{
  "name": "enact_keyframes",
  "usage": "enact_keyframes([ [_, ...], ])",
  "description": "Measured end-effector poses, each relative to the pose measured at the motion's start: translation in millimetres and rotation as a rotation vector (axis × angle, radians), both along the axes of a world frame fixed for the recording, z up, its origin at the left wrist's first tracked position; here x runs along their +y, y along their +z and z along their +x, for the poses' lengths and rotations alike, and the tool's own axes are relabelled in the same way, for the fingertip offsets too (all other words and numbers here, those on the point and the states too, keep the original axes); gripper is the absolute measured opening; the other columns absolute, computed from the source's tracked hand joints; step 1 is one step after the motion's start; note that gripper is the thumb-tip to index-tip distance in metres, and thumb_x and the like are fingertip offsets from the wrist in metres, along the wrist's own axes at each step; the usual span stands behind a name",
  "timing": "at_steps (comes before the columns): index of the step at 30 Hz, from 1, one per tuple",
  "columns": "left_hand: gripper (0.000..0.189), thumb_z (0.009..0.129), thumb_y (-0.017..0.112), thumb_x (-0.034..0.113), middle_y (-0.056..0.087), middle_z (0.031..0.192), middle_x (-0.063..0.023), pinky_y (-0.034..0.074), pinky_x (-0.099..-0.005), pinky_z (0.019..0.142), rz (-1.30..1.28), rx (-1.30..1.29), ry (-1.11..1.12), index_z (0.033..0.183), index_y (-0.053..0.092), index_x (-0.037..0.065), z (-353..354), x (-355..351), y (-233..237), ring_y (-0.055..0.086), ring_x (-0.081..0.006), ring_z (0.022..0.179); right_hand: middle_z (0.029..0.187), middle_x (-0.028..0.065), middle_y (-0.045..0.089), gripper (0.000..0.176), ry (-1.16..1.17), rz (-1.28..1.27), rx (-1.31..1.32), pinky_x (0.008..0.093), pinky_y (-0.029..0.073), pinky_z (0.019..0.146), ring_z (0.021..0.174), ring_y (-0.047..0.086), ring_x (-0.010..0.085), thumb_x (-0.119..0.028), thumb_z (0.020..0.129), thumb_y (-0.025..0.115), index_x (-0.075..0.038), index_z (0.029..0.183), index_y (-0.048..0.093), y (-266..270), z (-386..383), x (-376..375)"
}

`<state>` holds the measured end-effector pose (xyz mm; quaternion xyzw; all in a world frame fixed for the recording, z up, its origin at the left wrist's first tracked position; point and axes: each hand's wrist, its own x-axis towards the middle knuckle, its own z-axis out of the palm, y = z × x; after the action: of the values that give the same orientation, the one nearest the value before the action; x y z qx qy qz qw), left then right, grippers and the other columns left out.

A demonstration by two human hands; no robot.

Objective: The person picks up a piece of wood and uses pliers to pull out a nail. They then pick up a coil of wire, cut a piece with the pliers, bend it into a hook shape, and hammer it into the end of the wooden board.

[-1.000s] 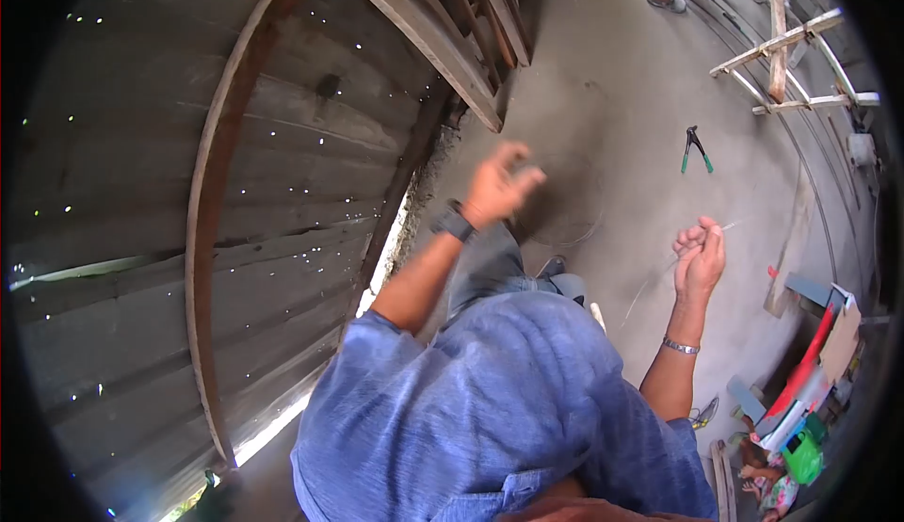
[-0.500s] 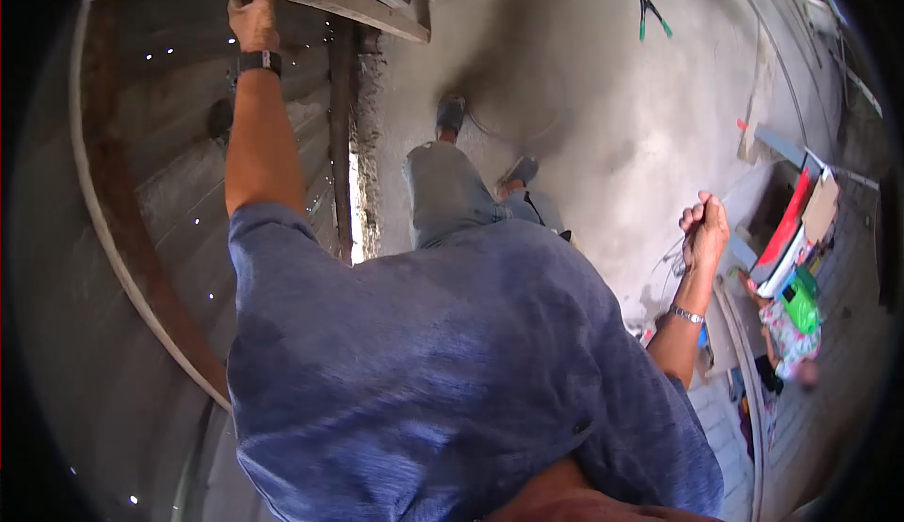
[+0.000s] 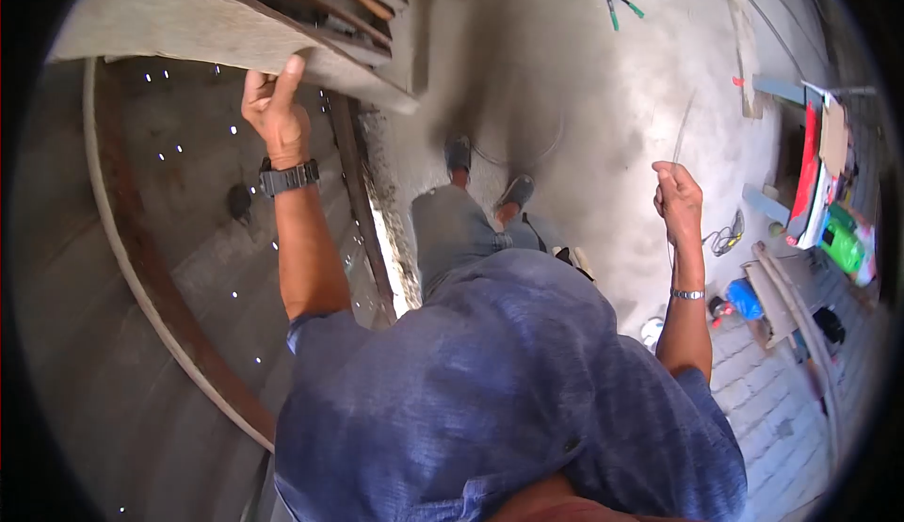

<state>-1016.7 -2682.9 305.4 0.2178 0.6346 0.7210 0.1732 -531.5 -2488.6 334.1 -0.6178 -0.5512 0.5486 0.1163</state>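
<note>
My left hand (image 3: pixel 276 112) grips the lower edge of a pale wooden board (image 3: pixel 188 23), with the thumb pressed on its face. A dark watch sits on that wrist. My right hand (image 3: pixel 680 197) is closed in a pinch on a thin wire (image 3: pixel 686 125), which sticks up above the fingers and trails down beside the wrist. Behind the board are several dark wooden slats (image 3: pixel 311 0). My left fingertips are partly hidden by the board.
A clamp with green handles (image 3: pixel 617 6) lies on the concrete floor (image 3: pixel 584 136). Corrugated metal sheeting (image 3: pixel 169 202) and a curved wooden beam (image 3: pixel 141 268) stand at left. At right are a red panel (image 3: pixel 806 160), a green bag (image 3: pixel 841 244), a blue bag (image 3: pixel 744 299) and long strips.
My view has shifted, and the board shows lower and broader, with my left hand still at its edge. The right hand has turned and moved up; the wire now shows clearly in it.
</note>
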Motion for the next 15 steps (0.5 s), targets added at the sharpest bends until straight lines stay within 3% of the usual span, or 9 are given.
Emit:
enact_keyframes([
  [2, 0.034, 0.087, 0.063, 0.016, 0.061, 0.111, -0.0085, 0.044, -0.0296, 0.087, 0.166, 0.007, 0.060, 0.116, 0.056, -0.001, 17, 27, 46, 0.057, -0.0165, 0.098, 0.057, -0.0001, 0.050, 0.023, 0.083, 0.119, -0.113, 0.0221, 0.034, 0.042, 0.046, 0.043, 0.0070, -0.020, 0.093, 0.052, -0.001, 0.101, 0.062, -9, 11, -1],
  [6, 0.061, 0.092, 0.046, 0.051, 0.059, 0.114, -0.0088, 0.043, -0.0390, 0.090, 0.290, 0.137, 0.166, 0.129, 0.045, 0.003, 78, 74, 178, 0.054, -0.0199, 0.103, 0.061, 0.0026, 0.056, 0.030, 0.085, 0.134, 0.010, 0.0237, 0.039, 0.045, 0.049, 0.050, 0.0086, -0.028, 0.095, 0.047, -0.003, 0.101, 0.062, -24, 55, -5],
  [8, 0.072, 0.090, 0.043, 0.059, 0.051, 0.127, -0.0138, 0.037, -0.0452, 0.099, 0.741, -0.310, -0.952, 0.135, 0.039, 0.003, -32, 49, 172, 0.047, -0.0262, 0.117, 0.069, 0.0061, 0.063, 0.031, -0.050, -0.001, -0.007, 0.0245, 0.043, 0.049, 0.055, 0.057, 0.0104, -0.028, 0.096, 0.045, -0.005, 0.106, 0.062, -39, 82, -11],
  [10, 0.079, 0.083, 0.047, 0.068, 0.050, 0.128, -0.0113, 0.035, -0.0466, 0.103, 0.272, 0.068, 0.084, 0.131, 0.044, 0.006, 112, 95, 245, 0.046, -0.0268, 0.117, 0.077, 0.0081, 0.065, 0.033, -0.092, -0.057, -0.005, 0.0242, 0.044, 0.052, 0.060, 0.060, 0.0116, -0.030, 0.096, 0.043, -0.006, 0.111, 0.060, -105, 133, -16],
  [12, 0.084, 0.082, 0.044, 0.070, 0.039, 0.139, -0.0133, 0.028, -0.0528, 0.108, 0.309, 0.131, 0.048, 0.137, 0.036, 0.006, 143, 109, 271, 0.036, -0.0299, 0.129, 0.090, 0.0116, 0.067, 0.036, -0.176, -0.180, -0.013, 0.0260, 0.047, 0.060, 0.071, 0.064, 0.0149, -0.032, 0.097, 0.040, -0.008, 0.119, 0.056, -114, 174, -21],
  [15, 0.084, 0.084, 0.041, 0.069, 0.036, 0.142, -0.0145, 0.026, -0.0532, 0.109, 0.359, 0.104, 0.043, 0.139, 0.034, 0.006, 148, 107, 279, 0.035, -0.0317, 0.130, 0.100, 0.0146, 0.066, 0.038, -0.376, -0.247, 0.072, 0.0317, 0.050, 0.068, 0.081, 0.064, 0.0195, -0.035, 0.098, 0.038, -0.011, 0.124, 0.053, -116, 197, -37],
])
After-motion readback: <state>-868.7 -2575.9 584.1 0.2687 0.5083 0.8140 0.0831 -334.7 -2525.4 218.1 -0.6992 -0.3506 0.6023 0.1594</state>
